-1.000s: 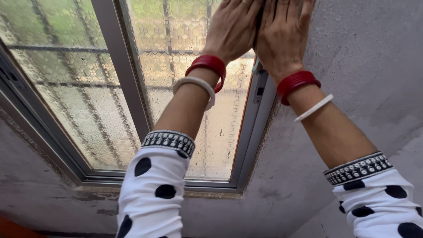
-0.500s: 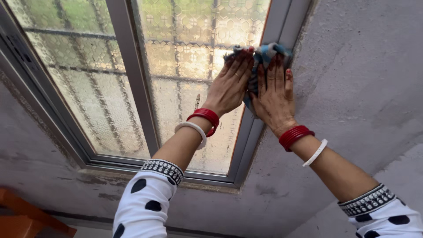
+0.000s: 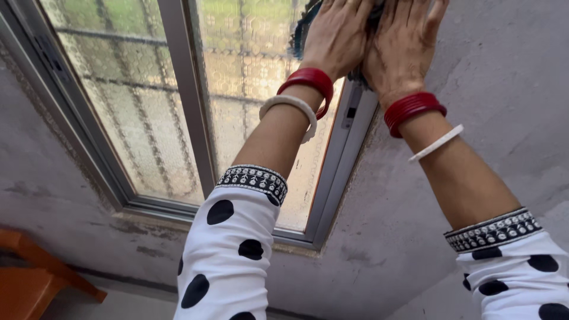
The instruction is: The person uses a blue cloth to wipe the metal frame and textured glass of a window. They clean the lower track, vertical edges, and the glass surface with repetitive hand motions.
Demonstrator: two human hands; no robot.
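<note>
My left hand (image 3: 335,37) and my right hand (image 3: 405,42) lie side by side, palms flat, at the top of the view. Both press a blue cloth (image 3: 301,29) against the right edge of a patterned frosted glass pane (image 3: 249,77) and its grey metal window frame (image 3: 349,136). Only dark blue fringes of the cloth show beside and between the hands. Each wrist carries red bangles and a white one, above white sleeves with black dots.
A rough grey plaster wall (image 3: 504,77) borders the window on the right and below. A second glass pane (image 3: 118,89) sits to the left behind a grey upright bar. An orange wooden piece of furniture (image 3: 29,278) stands at the lower left.
Both hands, with the cloth under them, slid down the frame's right edge and then back up toward the top of the view.
</note>
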